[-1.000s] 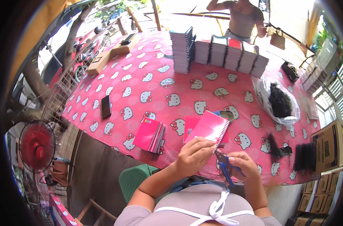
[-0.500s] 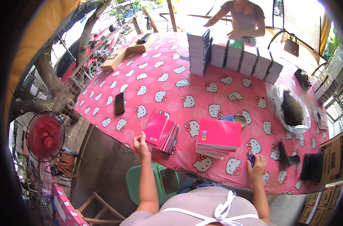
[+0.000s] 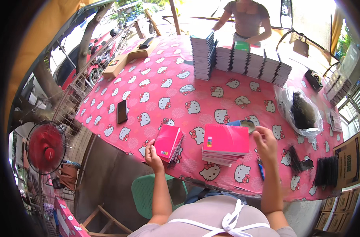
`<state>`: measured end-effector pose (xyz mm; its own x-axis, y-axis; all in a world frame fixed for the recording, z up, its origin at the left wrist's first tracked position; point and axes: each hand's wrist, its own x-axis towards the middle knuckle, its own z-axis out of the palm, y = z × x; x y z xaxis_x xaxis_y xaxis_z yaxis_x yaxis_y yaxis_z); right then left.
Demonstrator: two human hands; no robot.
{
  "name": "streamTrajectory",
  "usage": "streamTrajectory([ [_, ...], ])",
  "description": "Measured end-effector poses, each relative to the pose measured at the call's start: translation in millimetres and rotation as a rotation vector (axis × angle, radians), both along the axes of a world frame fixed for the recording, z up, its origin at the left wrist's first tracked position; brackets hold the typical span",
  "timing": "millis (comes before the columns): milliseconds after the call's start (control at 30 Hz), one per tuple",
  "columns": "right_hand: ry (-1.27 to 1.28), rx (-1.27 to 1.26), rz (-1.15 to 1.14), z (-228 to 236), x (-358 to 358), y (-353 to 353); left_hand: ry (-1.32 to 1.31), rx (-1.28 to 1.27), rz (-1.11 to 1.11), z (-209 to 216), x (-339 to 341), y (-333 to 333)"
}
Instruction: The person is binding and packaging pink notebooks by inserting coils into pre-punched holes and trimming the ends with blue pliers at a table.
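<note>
So this looks like the sorting bit of a notebook-binding job. The left hand has its fingers on the near corner of a small stack of pink spiral notebooks, touching it more than gripping it. The right hand hovers loosely curled at about 3 o'clock of the taller pile of pink covers, just beside a small round dish; I can't tell if it pinches anything. My guess: the next move needs a clean pick off one pile, squared up before binding.

Blue-handled pliers lie on the bench at 5 o'clock of the pile. The bench wears a pink cartoon-cat cloth, with a phone at 9 o'clock, black binding coils far right and stacked notebooks at 12. It's outdoors, with a red fan at left.
</note>
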<state>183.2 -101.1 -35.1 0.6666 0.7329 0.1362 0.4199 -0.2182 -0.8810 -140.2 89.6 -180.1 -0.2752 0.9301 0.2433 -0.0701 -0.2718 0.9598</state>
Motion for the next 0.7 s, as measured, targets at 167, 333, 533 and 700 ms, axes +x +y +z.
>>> streamTrajectory([
  [167, -0.557, 0.270, -0.057, 18.1, -31.9, 14.7, -0.121, 0.146, -0.005, -26.2, -2.6, 14.2],
  [333, -0.071, 0.304, 0.863, 28.9, -115.7, 4.3, -0.142, 0.037, -0.031, -24.8, -11.3, 10.1],
  [533, 0.239, 0.415, 0.379, -123.9, -191.3, 112.5, -0.209, 0.031, -0.058, -18.9, -11.7, 13.9],
  [700, 0.290, 0.581, 0.090, -135.0, -200.6, 188.8, 0.036, 0.076, -0.019, -9.9, -7.6, 8.5],
])
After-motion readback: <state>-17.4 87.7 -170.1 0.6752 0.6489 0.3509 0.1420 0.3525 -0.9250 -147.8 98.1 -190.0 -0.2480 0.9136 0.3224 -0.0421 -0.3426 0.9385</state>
